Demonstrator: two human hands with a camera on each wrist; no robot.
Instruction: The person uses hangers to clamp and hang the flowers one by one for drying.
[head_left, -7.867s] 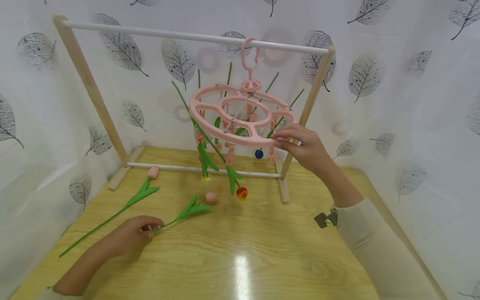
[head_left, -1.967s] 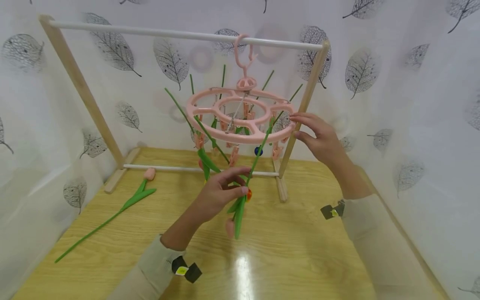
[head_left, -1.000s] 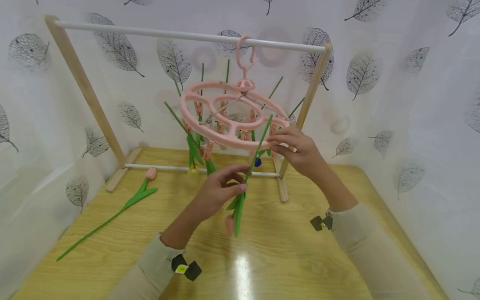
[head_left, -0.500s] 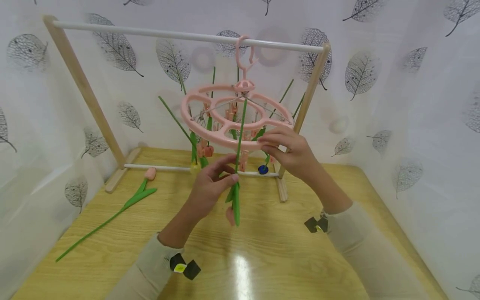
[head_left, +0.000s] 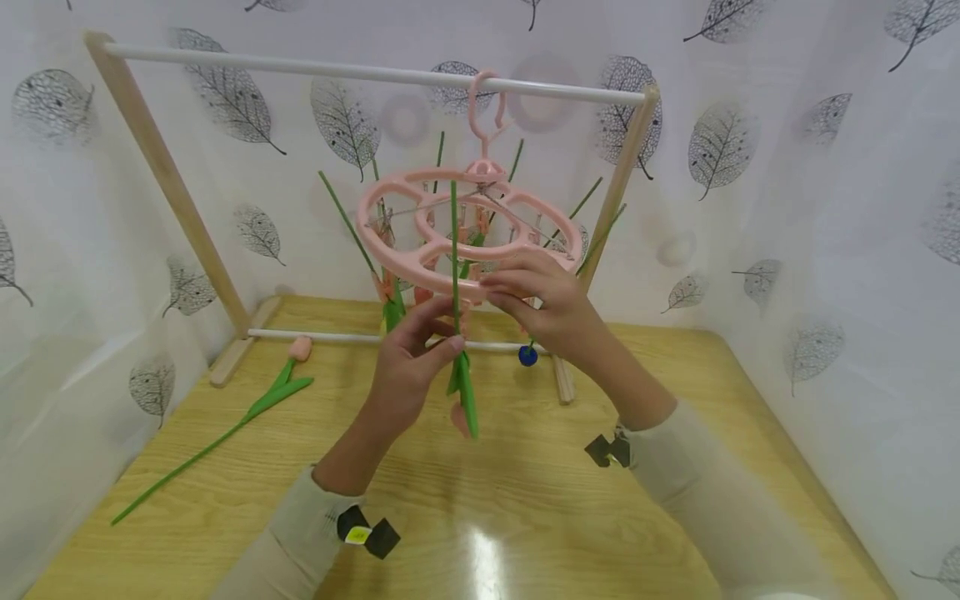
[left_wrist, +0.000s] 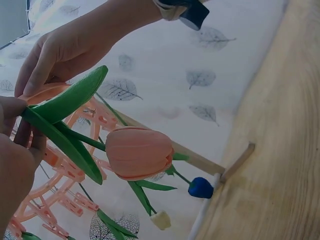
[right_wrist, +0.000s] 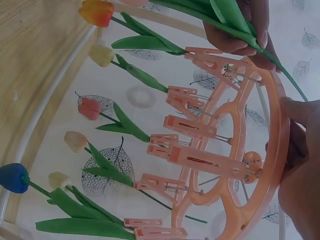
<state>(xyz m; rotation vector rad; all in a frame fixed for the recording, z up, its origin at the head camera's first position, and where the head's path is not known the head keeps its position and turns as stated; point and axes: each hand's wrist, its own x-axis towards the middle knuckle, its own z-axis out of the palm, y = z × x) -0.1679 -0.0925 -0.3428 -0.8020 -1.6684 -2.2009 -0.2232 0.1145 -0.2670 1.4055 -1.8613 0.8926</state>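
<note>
My left hand (head_left: pixel 405 358) pinches the green stem of a pink artificial tulip (left_wrist: pixel 139 152), whose flower hangs downward while the stem rises in front of the hanger. With thumb and fingers, my right hand (head_left: pixel 547 308) grips the near rim of a round pink clip hanger (head_left: pixel 405 265). Pink clips (right_wrist: pixel 195 160) dangle beneath that ring. In the right wrist view several tulips hang flower-down from them, including an orange-red tulip (right_wrist: pixel 96 12), a red tulip (right_wrist: pixel 89 108) and a blue tulip (right_wrist: pixel 13 178). At least one clip near my right hand carries no flower.
The hanger's hook (head_left: pixel 480 104) sits over the white top bar (head_left: pixel 300 67) of a wooden-legged stand (head_left: pixel 161 175). Another pink tulip (head_left: pixel 273 392) lies on the wooden table (head_left: pixel 480 500) at the left. A leaf-print curtain surrounds the table.
My left hand has lifted the tulip from the table to the hanger and, lately, shifted it left and slightly up. The right hand has moved left along with the rim, turning the hanger.
</note>
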